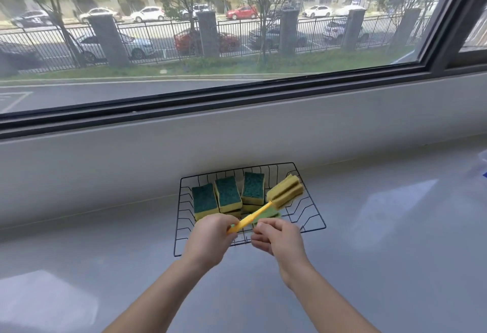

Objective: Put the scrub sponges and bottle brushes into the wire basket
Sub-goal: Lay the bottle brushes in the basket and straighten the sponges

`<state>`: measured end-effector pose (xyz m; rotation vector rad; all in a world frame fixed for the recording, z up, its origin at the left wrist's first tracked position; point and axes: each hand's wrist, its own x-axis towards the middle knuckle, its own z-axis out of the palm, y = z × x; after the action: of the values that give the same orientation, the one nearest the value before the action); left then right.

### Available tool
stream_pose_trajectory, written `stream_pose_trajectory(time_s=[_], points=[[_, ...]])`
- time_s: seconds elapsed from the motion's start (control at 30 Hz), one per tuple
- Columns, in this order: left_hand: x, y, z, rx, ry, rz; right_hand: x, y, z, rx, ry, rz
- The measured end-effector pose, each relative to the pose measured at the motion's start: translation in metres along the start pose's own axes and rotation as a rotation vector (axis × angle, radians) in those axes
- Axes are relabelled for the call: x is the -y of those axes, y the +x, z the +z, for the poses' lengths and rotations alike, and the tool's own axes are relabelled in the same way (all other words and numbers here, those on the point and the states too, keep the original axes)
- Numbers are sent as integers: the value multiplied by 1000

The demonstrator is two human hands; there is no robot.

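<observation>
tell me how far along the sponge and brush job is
Done: scrub sponges already sit stacked in the wire basket, with something green beside them. In hand: the left hand grips the yellow bottle brush by its handle, head over the basket; the right hand hovers close. Left: setting that brush down; no other sponges or brushes show on the counter.

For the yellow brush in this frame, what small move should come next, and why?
Probably lower the brush flat into the basket and let go. The left hand grips the handle end, and the sponge head is raised over the basket's right side, with space there beside the sponges. The right hand seems to hold nothing.
</observation>
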<state>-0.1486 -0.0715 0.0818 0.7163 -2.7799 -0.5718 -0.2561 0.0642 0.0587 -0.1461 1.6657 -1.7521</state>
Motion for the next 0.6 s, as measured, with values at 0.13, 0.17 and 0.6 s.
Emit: stream_pose_trajectory(time_s=[0.13,0.17,0.6], points=[[33,6,0,-24,90,-78,-2,8,-28,-163,-171,-87],[40,8,2,-15,121,-88,-2,12,-36,-209,-220,-103],[73,37,40,201,269,-102,-15,50,-63,-175,-869,-382]])
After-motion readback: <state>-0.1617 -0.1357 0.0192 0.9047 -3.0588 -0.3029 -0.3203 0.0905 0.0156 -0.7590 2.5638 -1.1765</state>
